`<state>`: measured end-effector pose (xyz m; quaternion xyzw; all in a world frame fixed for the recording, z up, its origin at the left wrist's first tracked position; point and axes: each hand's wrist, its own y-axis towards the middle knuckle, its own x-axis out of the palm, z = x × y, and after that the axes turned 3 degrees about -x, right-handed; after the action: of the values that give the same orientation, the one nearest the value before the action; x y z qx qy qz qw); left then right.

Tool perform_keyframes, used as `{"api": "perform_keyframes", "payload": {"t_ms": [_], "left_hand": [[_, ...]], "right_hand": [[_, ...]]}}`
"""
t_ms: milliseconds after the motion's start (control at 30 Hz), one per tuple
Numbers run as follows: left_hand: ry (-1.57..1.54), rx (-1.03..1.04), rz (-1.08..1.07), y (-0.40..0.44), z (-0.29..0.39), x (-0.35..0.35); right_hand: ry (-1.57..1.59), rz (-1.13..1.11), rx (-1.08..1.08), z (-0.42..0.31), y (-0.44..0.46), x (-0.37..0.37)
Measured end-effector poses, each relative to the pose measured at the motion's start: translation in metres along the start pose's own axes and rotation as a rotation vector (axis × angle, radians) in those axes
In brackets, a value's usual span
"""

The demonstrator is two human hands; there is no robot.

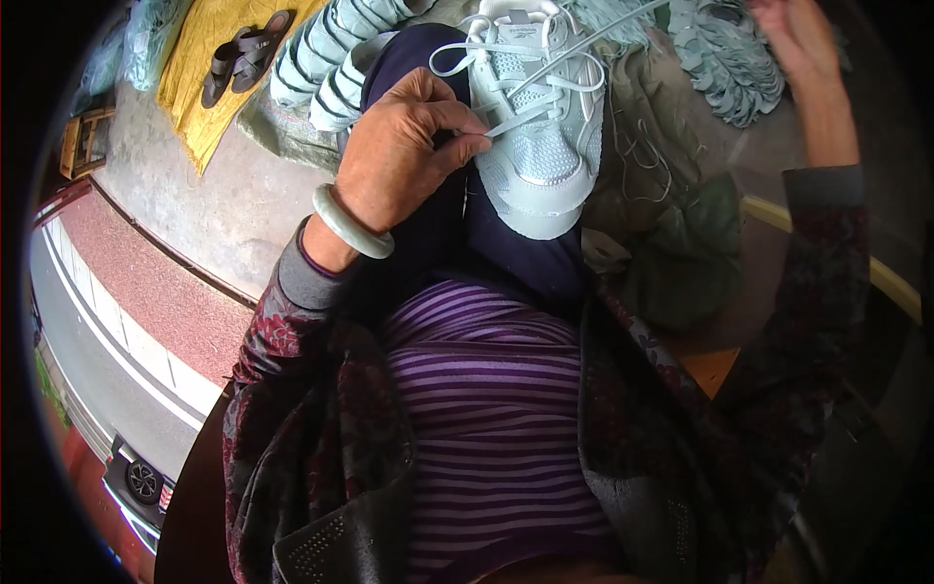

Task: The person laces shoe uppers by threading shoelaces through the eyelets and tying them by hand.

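A pale mint sneaker [540, 146] rests on my dark-trousered knees, toe toward me. My left hand [418, 146], with a pale bangle [348, 226] at the wrist, pinches a flat light lace [520, 119] beside the lower eyelets. The lace crosses the tongue and stretches up to the right. Toward its far end, my right hand [793, 39] is raised at the top right, partly cut off by the frame edge; its fingers are curled and its grip is hard to make out. Another lace loop stands out left of the sneaker's collar.
Bundles of pale mint pieces [725, 63] lie at the top right, with more [326, 63] left of my knees. Brown sandals [245, 60] sit on a yellow cloth [199, 83]. A green-grey cloth [686, 243] lies right of my legs. A road with a car [141, 482] is at left.
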<state>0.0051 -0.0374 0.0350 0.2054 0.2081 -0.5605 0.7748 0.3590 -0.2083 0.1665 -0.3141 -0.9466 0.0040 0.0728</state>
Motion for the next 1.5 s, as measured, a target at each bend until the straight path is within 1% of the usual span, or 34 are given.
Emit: {"api": "perform_keyframes", "payload": {"t_ms": [67,100,133,167,200,233,300,333,400,467,533,567,667,800,900,1000,1233,1300,1333,1433,1467,1500], "left_hand": [[0.046,-0.007,-0.008,0.0,0.004,-0.004],[0.093,-0.013,-0.014,0.001,0.005,-0.005],[0.092,-0.014,-0.015,0.002,0.004,-0.005],[0.056,0.008,-0.01,0.003,0.002,-0.005],[0.02,0.03,-0.004,0.005,0.001,-0.004],[0.019,0.031,-0.005,0.007,0.0,-0.004],[-0.06,0.112,0.01,0.011,0.001,-0.002],[-0.062,0.113,0.006,0.012,0.003,0.0],[-0.139,-0.078,-0.019,0.015,0.008,0.002],[-0.171,-0.059,-0.037,0.014,0.005,0.011],[-0.218,-0.112,0.018,0.013,0.005,0.019],[-0.215,-0.093,0.032,0.014,0.004,0.022],[-0.244,-0.122,0.015,0.012,0.005,0.022],[-0.313,-0.086,0.021,0.01,-0.002,0.021],[-0.47,-0.111,0.075,0.012,-0.001,0.019],[-0.444,-0.131,0.109,0.014,-0.002,0.02],[-0.445,-0.079,0.117,0.018,-0.003,0.02],[-0.453,-0.154,0.1,0.017,0.001,0.015],[-0.452,-0.152,0.096,0.016,0.004,0.012],[-0.669,-0.068,0.15,0.012,0.01,0.005],[-0.666,-0.038,0.19,0.01,0.015,0.001],[-0.672,-0.05,0.196,0.008,0.019,-0.003]], "right_hand": [[-0.21,0.36,-0.108,-0.029,0.01,-0.02],[-0.529,0.355,-0.241,-0.041,0.014,-0.043],[-0.852,0.399,-0.375,-0.052,0.016,-0.061],[-0.895,0.461,-0.409,-0.067,0.019,-0.077],[-0.824,0.506,-0.401,-0.08,0.019,-0.087],[-0.654,0.563,-0.37,-0.094,0.02,-0.092],[-0.548,0.634,-0.359,-0.12,0.022,-0.104],[-0.515,0.667,-0.354,-0.132,0.023,-0.112],[-0.486,0.723,-0.354,-0.151,0.026,-0.121],[-0.473,0.76,-0.343,-0.169,0.032,-0.136],[-0.507,0.657,-0.361,-0.186,0.037,-0.143],[-0.553,0.697,-0.395,-0.191,0.036,-0.14],[-0.546,0.662,-0.397,-0.19,0.037,-0.129],[-0.533,0.618,-0.399,-0.192,0.033,-0.13],[-0.531,0.645,-0.393,-0.196,0.029,-0.131],[-0.53,0.657,-0.388,-0.193,0.023,-0.126],[-0.527,0.678,-0.391,-0.19,0.009,-0.12],[-0.53,0.683,-0.392,-0.187,0.01,-0.118],[-0.529,0.687,-0.394,-0.186,0.008,-0.117],[-0.526,0.7,-0.397,-0.185,0.002,-0.118],[-0.526,0.704,-0.394,-0.185,0.001,-0.119],[-0.524,0.706,-0.391,-0.184,0.0,-0.119]]}}
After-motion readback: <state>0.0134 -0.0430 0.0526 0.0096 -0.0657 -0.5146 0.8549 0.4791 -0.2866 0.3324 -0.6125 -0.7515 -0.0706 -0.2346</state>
